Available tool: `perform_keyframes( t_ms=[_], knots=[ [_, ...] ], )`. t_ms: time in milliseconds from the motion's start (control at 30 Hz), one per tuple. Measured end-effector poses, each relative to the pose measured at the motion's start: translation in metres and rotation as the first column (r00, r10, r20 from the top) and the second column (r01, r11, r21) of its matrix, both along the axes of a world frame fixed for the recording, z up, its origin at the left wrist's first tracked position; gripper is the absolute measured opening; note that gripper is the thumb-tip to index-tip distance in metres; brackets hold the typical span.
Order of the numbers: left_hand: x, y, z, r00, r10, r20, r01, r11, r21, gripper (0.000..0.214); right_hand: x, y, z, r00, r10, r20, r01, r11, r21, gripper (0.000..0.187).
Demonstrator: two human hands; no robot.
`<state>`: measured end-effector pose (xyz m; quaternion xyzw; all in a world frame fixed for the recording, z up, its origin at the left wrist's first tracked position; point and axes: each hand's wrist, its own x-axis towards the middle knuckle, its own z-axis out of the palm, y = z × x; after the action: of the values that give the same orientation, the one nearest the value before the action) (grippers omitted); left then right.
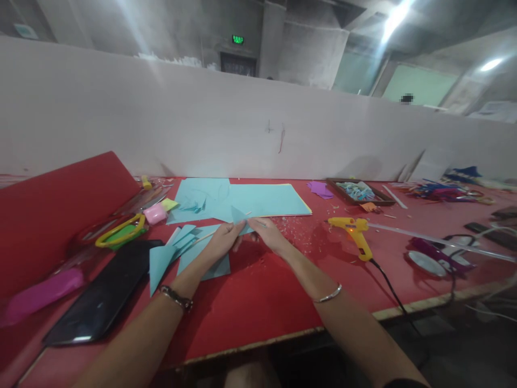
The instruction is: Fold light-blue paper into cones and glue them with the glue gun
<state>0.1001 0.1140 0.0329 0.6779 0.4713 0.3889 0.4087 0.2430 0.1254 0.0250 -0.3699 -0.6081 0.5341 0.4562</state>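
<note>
My left hand (pixel 223 237) is closed on a small piece of light blue paper (pixel 238 215) and a thin pale stick (pixel 205 237) that runs out behind it to the left. The fingers of my right hand (pixel 267 233) pinch the right side of the same paper, close to the left fingertips. How the paper meets the stick is hidden by the fingers. Beneath and left of my left hand lie more blue paper pieces (pixel 220 268), along with folded blue paper cones (pixel 161 261). Large blue sheets (pixel 269 199) lie flat just beyond both hands.
A yellow hot glue gun (pixel 351 234) rests right of my hands, its cord trailing over the table's front edge. A black phone-like slab (pixel 107 293) and yellow-handled scissors (pixel 117 231) are at left. A brown tray (pixel 382 199) holds small paper pieces. A white partition (pixel 242 124) stands behind.
</note>
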Motion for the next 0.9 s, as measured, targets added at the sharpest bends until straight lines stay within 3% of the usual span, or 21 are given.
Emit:
perform_keyframes(
  t_ms=[133, 500, 700, 900],
  knots=[
    [0.0012, -0.0007, 0.0008, 0.995, 0.094, 0.038, -0.095, 0.995, 0.036, 0.041, 0.0001, -0.0002, -0.0031, 0.999, 0.029, 0.03, -0.028, 1.0, -0.012, 0.039],
    [0.0, 0.0052, -0.0003, 0.982, 0.182, 0.042, -0.185, 0.978, 0.092, 0.031, -0.0014, 0.0004, -0.0025, 0.998, -0.056, 0.028, 0.056, 0.998, 0.017, 0.03],
    [-0.0016, 0.0008, 0.0012, 0.996, 0.084, 0.019, -0.085, 0.996, 0.029, 0.036, -0.0005, 0.0002, -0.0022, 0.999, -0.024, -0.03, 0.024, 1.0, -0.002, 0.025],
    [0.0013, -0.0025, 0.0022, 0.998, 0.051, 0.039, -0.052, 0.999, 0.013, 0.035, -0.002, 0.0005, -0.0015, 0.986, -0.086, -0.14, 0.073, 0.993, -0.096, 0.023]
  ],
)
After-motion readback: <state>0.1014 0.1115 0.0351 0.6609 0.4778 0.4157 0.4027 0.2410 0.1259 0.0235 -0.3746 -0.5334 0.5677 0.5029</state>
